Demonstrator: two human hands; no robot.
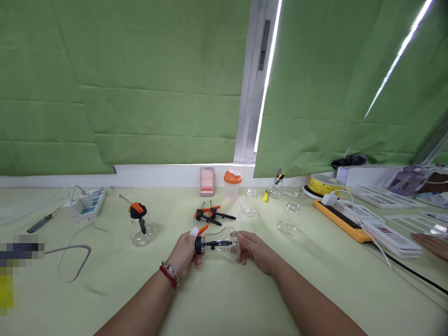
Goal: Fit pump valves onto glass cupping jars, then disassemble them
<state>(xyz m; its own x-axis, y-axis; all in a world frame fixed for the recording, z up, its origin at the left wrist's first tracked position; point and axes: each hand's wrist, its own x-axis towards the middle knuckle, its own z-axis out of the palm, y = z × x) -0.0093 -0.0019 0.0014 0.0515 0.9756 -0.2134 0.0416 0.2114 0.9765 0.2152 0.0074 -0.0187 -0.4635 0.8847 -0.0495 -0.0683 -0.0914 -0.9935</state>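
A clear glass dispenser bottle (224, 242) lies on its side between my hands, its black tube visible inside. My left hand (184, 252) is closed around the black and orange lid end, with a white covering on the thumb. At the other end, my right hand (254, 249) grips the bottle's base. Just beyond them lie black and orange pump lids (210, 214) with metal spouts. To the left stands another glass bottle (144, 233) with such a lid (137, 210) fitted. Clear glass jars (249, 207) (290, 219) without lids stand to the right.
At the back are a phone (207, 182) and an orange-lidded cup (232, 186). Power strips (93, 203) (341, 221) with cables sit left and right. A screwdriver (44, 221) lies far left. White frames (392, 238) and another person's hand (432, 245) are at right.
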